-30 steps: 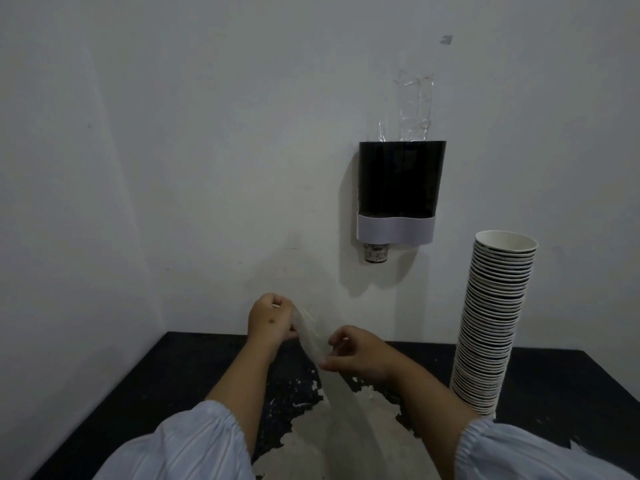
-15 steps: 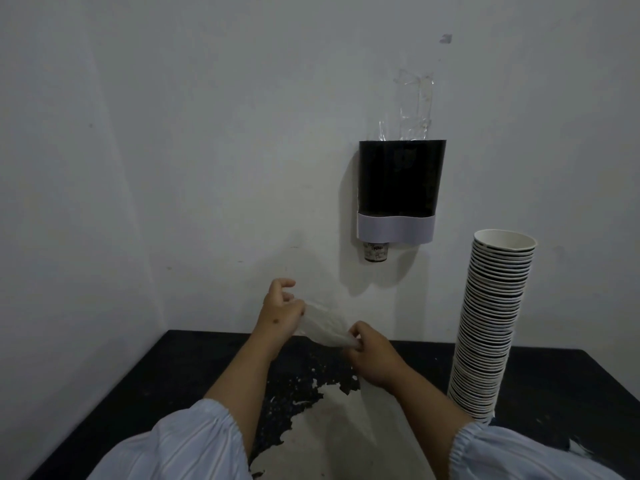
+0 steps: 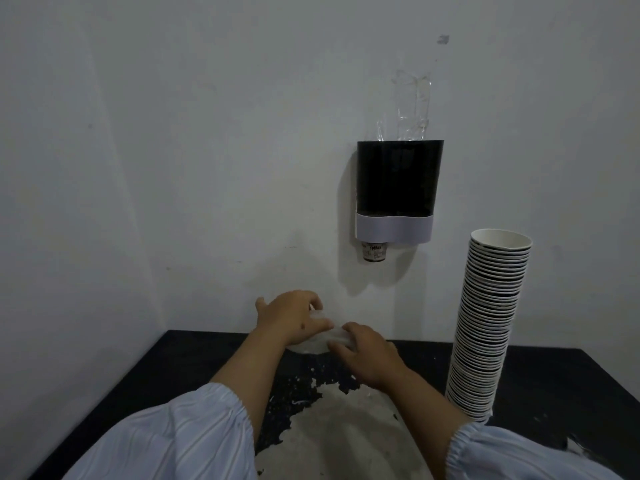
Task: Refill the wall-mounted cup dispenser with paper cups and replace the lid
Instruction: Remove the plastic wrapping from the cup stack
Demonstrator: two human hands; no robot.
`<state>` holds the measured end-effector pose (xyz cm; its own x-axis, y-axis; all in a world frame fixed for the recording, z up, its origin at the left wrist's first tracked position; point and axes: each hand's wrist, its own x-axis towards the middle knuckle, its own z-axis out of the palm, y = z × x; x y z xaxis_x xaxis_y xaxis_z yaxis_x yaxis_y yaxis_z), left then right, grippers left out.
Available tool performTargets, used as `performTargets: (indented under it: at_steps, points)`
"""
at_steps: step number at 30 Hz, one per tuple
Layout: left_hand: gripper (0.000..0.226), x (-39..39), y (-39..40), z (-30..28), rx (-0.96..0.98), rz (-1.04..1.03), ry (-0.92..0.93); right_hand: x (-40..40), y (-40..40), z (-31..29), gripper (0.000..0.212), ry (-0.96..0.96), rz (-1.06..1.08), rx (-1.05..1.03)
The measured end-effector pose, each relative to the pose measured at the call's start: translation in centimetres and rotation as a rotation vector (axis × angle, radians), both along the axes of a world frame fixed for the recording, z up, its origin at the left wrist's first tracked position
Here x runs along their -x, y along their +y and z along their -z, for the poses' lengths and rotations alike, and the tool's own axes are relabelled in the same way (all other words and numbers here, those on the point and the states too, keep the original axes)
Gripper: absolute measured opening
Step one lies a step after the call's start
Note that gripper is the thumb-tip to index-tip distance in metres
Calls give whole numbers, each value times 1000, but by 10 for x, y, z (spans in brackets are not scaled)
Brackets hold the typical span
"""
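Note:
A black cup dispenser (image 3: pixel 398 178) with a pale grey band hangs on the white wall, open at the top, with no lid on it. One cup bottom (image 3: pixel 373 252) pokes out below it. A tall stack of paper cups (image 3: pixel 485 327) stands on the black table at the right. My left hand (image 3: pixel 291 320) and my right hand (image 3: pixel 363 355) are close together over the table's back edge, both gripping a crumpled clear plastic wrapper (image 3: pixel 320 336). No lid is in sight.
The black table (image 3: pixel 194 362) has a worn pale patch (image 3: pixel 346 434) in front of me. Walls meet in a corner at the left. Clear tape (image 3: pixel 412 109) sticks to the wall above the dispenser. A small scrap (image 3: pixel 576 448) lies at the table's right.
Both hands have moved down toward the table and closer together. The long clear wrapper that hung between them is now bunched into a small wad.

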<state>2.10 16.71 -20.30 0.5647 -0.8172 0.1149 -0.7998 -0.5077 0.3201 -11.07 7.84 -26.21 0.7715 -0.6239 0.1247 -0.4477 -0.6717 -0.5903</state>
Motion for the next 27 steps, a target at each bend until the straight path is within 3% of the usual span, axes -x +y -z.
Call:
performTargets:
  at_steps: [4,7,11,15,18,27]
  points:
    - [30,1,-1,1,76,-37,16,0,2,-6,43,-49,-7,-10]
    - [45,-7,0,1,173,-79,138,2,2,-7,24,-94,-14,-15]
    - [44,-18,4,4,307,-132,278,3,2,-10,8,-121,-55,-43]
    - [50,-29,7,13,504,-285,395,3,1,-11,8,-150,-68,-21]
    - [42,-42,11,17,628,-415,479,7,-3,-7,13,-189,-37,-27]
    - [33,-73,30,25,921,-731,819,14,-13,1,16,-338,106,-331]
